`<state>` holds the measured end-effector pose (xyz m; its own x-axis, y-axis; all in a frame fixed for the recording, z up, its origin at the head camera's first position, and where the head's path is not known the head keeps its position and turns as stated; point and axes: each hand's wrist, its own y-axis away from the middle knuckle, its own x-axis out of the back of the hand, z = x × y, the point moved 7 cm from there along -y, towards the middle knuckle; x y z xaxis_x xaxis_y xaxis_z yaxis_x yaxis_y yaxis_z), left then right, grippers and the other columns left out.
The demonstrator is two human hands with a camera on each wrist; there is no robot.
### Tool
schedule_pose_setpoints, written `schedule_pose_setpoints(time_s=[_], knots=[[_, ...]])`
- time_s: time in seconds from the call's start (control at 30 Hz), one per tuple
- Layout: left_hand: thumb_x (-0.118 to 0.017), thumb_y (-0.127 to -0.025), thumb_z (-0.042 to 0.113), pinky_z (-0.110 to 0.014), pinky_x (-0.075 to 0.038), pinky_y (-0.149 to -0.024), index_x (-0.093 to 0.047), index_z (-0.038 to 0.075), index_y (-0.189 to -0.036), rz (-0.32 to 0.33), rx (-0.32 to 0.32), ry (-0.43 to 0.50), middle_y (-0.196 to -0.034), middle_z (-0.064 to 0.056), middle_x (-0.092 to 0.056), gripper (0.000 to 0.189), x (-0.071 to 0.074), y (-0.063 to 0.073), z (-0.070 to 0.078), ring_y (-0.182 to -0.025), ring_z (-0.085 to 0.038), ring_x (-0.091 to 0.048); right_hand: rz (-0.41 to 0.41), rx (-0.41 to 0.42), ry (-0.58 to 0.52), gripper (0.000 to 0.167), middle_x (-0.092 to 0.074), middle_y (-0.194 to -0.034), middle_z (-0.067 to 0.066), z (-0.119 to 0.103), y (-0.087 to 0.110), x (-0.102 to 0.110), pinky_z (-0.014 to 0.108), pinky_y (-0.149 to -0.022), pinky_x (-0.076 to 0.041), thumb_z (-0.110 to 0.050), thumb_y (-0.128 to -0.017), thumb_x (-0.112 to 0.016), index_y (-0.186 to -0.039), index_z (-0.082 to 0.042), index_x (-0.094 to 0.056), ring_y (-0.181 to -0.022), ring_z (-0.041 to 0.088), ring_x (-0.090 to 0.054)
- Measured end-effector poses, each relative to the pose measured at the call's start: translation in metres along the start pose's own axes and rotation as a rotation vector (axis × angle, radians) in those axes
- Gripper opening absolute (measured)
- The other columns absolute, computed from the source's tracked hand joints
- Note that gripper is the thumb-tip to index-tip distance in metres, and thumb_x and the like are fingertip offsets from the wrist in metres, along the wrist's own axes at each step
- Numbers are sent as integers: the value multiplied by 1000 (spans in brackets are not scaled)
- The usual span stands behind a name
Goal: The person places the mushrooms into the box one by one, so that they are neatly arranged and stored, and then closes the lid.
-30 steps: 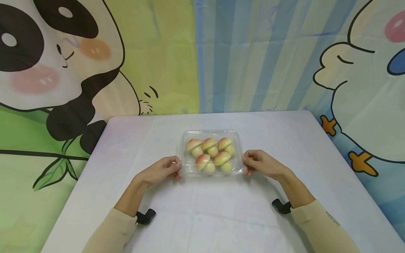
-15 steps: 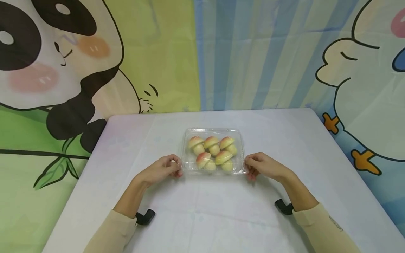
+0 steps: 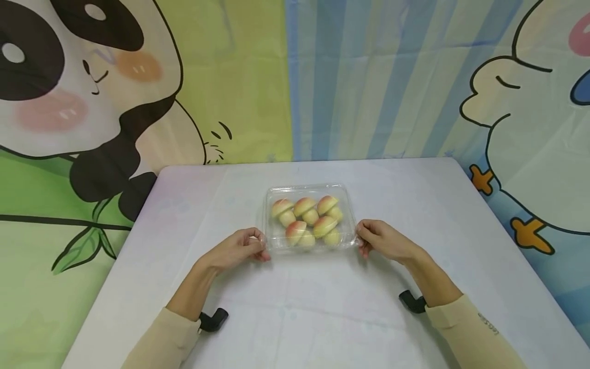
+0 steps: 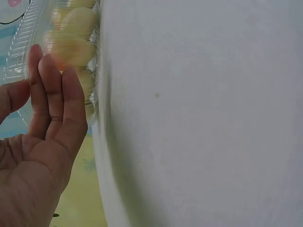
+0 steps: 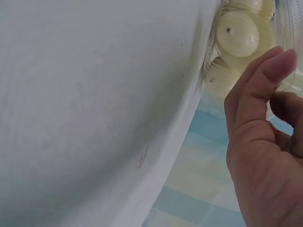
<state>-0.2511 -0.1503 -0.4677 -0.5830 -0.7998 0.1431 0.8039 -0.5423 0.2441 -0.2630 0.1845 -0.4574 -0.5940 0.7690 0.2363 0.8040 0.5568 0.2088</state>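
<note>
A clear plastic clamshell box sits in the middle of the table, closed over several mushroom-shaped pieces with red-and-yellow caps and pale stems. At its near left corner, my left hand pinches the rim between thumb and forefinger. The near right corner is pinched by my right hand in the same way. In the left wrist view, the other fingers extend along the box's side. The right wrist view has the fingers bent beside the box wall, overlapping part of it.
A white cloth covers the table. Behind it hangs a printed backdrop with a panda, stripes and a white cartoon figure. A black device is worn on the left wrist, and another black device on the right.
The box has shifted only slightly, a little right and then back left, with both hands staying at its near corners. The camera view has also moved a touch.
</note>
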Motion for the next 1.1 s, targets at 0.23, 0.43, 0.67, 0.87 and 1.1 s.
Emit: schedule_pose_setpoints(time_s=[0.23, 0.43, 0.67, 0.87, 1.1], knots=[[-56, -107, 24, -37, -59, -90, -55, -4, -115, 1, 62, -18, -97, -18, -77, 30, 5, -3, -3, -97, -30, -73, 1, -66, 74, 39, -59, -84, 15, 7, -2, 7, 41, -69, -61, -30, -114, -37, -98, 2, -54, -73, 27, -65], [-53, -109, 29, -39, -59, -93, -57, -3, -121, -3, 89, -30, -108, -19, -72, 34, 7, 1, -12, -102, -33, -69, -66, -45, 127, 42, -64, -86, 23, 15, 1, 12, 46, -69, -62, -32, -114, -34, -107, 4, -55, -75, 32, -66], [-46, -111, 22, -41, -60, -93, -51, -6, -128, 50, 52, -54, -119, -24, -64, 33, 21, -3, -5, -106, -35, -67, 20, -3, 228, 36, -63, -103, 26, 11, -1, 29, 45, -76, -62, -29, -113, -40, -123, 3, -54, -82, 35, -70], [-42, -112, 25, -41, -60, -90, -45, -3, -140, 197, -13, -290, -130, -25, -64, 39, 41, -10, 19, -112, -36, -67, 154, 6, 391, 46, -58, -133, 21, 3, -1, 43, 44, -87, -61, -38, -109, -51, -138, -2, -52, -105, 33, -69], [-41, -112, 28, -49, -56, -95, -47, 3, -144, 355, -78, -578, -136, -19, -63, 40, 55, -12, 42, -117, -34, -64, 251, 65, 513, 54, -46, -149, 20, -9, 0, 43, 61, -106, -48, -39, -109, -51, -147, -3, -44, -131, 43, -53]])
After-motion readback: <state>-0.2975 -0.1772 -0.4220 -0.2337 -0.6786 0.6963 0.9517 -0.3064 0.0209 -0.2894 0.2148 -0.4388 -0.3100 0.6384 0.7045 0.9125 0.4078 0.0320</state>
